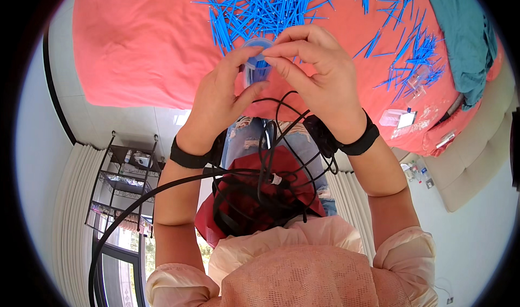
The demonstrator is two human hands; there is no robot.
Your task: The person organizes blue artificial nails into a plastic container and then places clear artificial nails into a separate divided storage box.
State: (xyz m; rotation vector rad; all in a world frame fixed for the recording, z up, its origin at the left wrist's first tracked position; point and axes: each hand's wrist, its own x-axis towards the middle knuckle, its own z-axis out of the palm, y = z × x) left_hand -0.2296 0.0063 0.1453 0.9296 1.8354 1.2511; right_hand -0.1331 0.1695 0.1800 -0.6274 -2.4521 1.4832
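Observation:
My left hand (227, 89) grips a small clear plastic cup (255, 73) around its side, above the near edge of a coral bedsheet. Blue sticks stand inside the cup. At the cup's rim, my right hand (317, 67) has its thumb and index finger pinched together; whether something thin is between them cannot be told. Just beyond the hands lies a large heap of thin blue sticks (272, 6) with small pale tips. Another loose pile of blue sticks (422, 53) is spread over the right side of the bed.
Clear plastic pieces (418, 79) and a pink-and-white packet (398, 118) lie at the bed's right. A teal cloth (463, 39) is bunched behind them. Black cables (162, 187) loop below my hands across my lap. A black metal rack (126, 173) stands at the left.

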